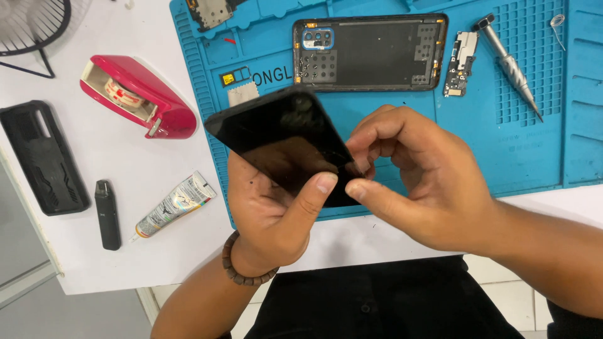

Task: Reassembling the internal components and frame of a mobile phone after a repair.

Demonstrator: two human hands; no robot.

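My left hand (pixel 270 216) holds a black phone (pixel 282 138) tilted above the mat, screen side up, thumb pressed on its lower edge. My right hand (pixel 421 182) pinches the same lower corner of the phone with thumb and curled fingers. A beaded bracelet sits on my left wrist. On the blue work mat (pixel 521 150) behind lies the phone's black back cover (pixel 370 53), inside up, with its camera cut-out at the left.
A small circuit board (pixel 460 63) and a metal screwdriver (pixel 509 63) lie right of the cover. On the white table at left are a red tape dispenser (pixel 141 94), a glue tube (pixel 176 204), a small black device (pixel 107 215) and a black phone case (pixel 44 157).
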